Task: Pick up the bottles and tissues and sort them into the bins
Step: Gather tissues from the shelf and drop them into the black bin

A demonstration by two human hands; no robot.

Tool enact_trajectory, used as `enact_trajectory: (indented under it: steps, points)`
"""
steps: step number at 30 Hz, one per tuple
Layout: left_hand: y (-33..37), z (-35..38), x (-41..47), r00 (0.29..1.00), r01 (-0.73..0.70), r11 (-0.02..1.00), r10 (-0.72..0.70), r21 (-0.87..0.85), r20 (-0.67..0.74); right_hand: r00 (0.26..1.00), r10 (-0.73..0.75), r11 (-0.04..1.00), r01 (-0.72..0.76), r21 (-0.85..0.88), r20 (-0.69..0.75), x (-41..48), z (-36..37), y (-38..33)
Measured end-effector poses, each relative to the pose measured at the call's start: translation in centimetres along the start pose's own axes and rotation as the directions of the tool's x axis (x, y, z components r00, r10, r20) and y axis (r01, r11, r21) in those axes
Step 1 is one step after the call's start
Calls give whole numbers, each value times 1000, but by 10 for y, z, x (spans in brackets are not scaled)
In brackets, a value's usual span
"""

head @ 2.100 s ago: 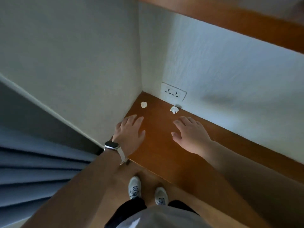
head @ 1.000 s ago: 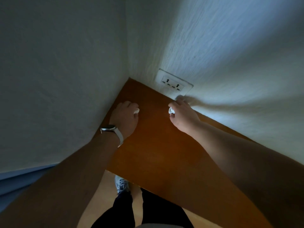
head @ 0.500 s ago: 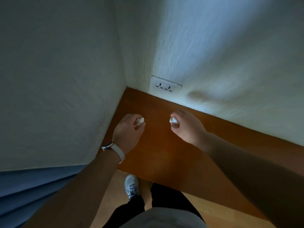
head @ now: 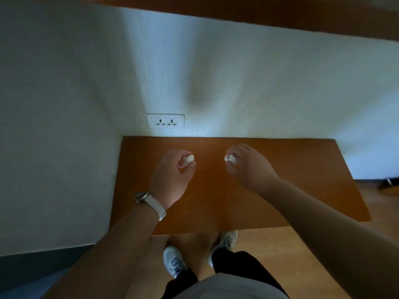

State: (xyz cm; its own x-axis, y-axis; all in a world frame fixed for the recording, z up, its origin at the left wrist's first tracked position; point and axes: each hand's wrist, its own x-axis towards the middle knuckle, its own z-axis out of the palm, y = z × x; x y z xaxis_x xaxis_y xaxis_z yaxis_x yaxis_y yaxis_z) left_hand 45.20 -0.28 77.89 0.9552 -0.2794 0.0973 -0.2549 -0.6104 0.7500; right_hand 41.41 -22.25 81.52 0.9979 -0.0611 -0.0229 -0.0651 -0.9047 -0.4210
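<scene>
While both hands are held over the brown worktop (head: 216,203), each one pinches a small crumpled white tissue wad between thumb and curled forefinger. The left hand (head: 172,178), with a white-strapped watch (head: 149,200) on its wrist, grips the left tissue wad (head: 189,158). That wad is slightly oblong, and its long axis slants up and to the right, its free end poking out toward the wall (head: 237,83) and the other hand. The right hand (head: 251,167) grips the right tissue wad (head: 230,158), which shows as two small lobes sticking out leftward from the fingertips; it is too small and bunched to tell its long axis. The two wads face each other across a gap, well apart.

Two seconds ago both wads lay on the worktop close to the wall, below the socket (head: 165,121), with the hands flat and spread short of them. Since then the hands have closed on them and drawn back from the wall. Compared with half a second ago the grips are unchanged, but the view has swung so the worktop's far edge runs level.
</scene>
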Motion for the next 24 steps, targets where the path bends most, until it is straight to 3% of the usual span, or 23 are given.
enact_trajectory:
  steps: [12, 24]
  points:
    - [113, 38, -3, 982, -178, 978, 170, 107, 77, 976, 127, 991, -116, 69, -178, -79, -84, 71]
    - [301, 196, -45, 886, -395, 919, 381, 1, 263, 860, 376, 926, -344, 154, -344, -225, -187, 238]
